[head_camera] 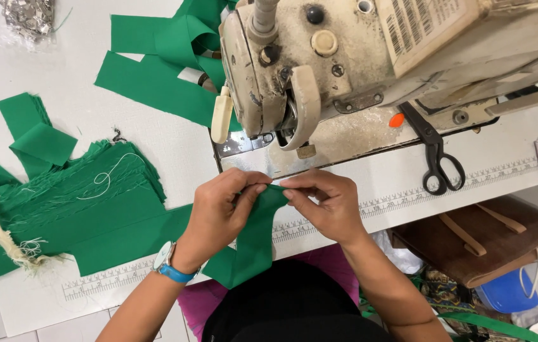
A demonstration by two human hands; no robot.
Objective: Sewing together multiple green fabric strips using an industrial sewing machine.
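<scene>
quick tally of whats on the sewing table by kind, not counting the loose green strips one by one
Sewing machine: 1
Black scissors: 1
Stack of green fabric strips: 1
Green strip pinched between left hand and right hand: 1
Clear bag of silvery bits: 1
Total: 5

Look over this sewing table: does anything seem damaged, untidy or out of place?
Mostly tidy. On the green fabric stack lie a loose white thread and a frayed cream strip. The sewing machine looks worn and stained.
</scene>
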